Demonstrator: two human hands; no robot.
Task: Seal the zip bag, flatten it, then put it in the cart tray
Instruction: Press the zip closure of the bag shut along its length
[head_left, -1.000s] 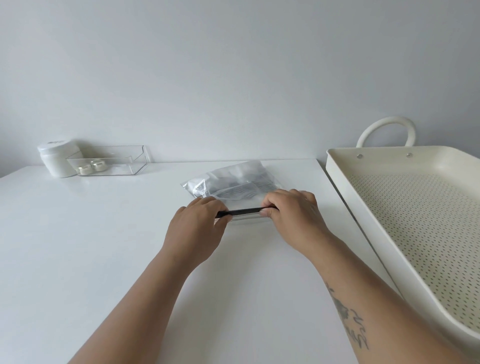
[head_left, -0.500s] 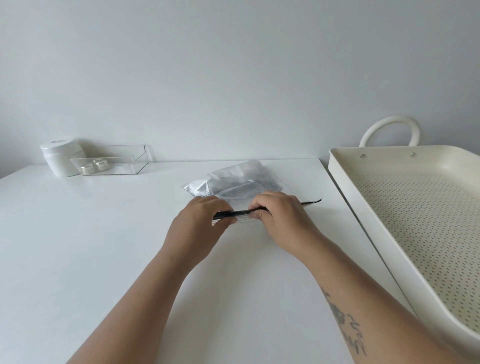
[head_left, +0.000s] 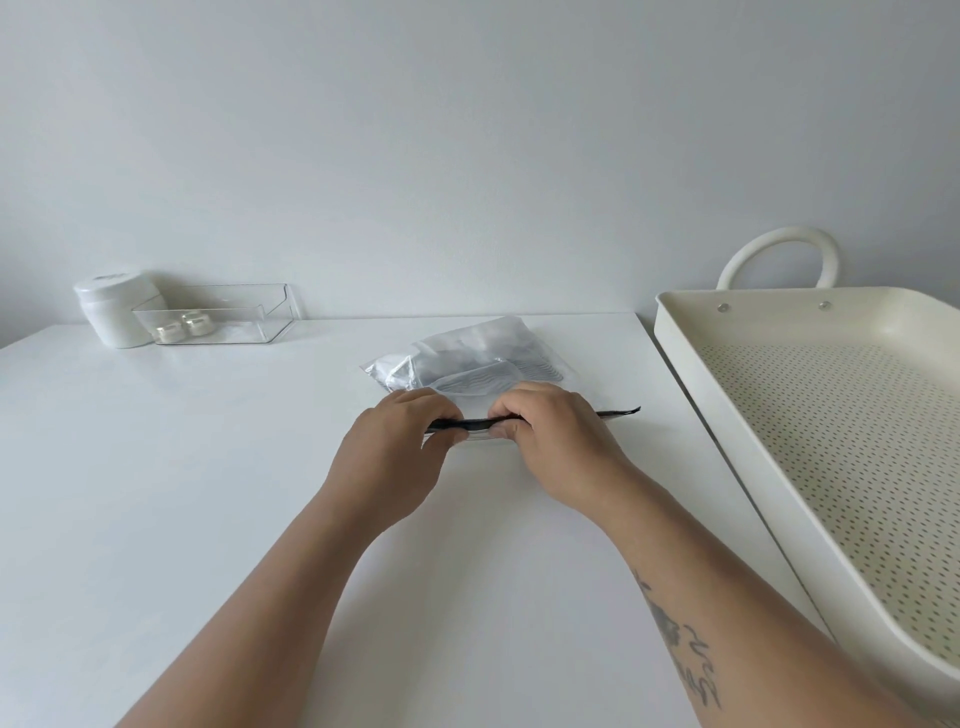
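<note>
A clear zip bag (head_left: 467, 358) with folded grey-white contents lies on the white table (head_left: 182, 493), its black zip strip along the near edge. My left hand (head_left: 395, 457) pinches the left part of the strip. My right hand (head_left: 556, 447) pinches the strip right beside it, near the middle, thumb under and fingers on top. The strip's right end (head_left: 621, 412) sticks out past my right hand. The cream perforated cart tray (head_left: 691, 364) with a loop handle stands to the right of the table.
At the back left stand a white jar (head_left: 117, 306) and a clear plastic box (head_left: 234, 317) holding two small jars. The wall runs along the table's far edge. A narrow gap separates the table's right edge from the tray.
My right hand has slid left along the zip strip toward my left hand, uncovering the strip's right end. My left hand has stayed in place.
</note>
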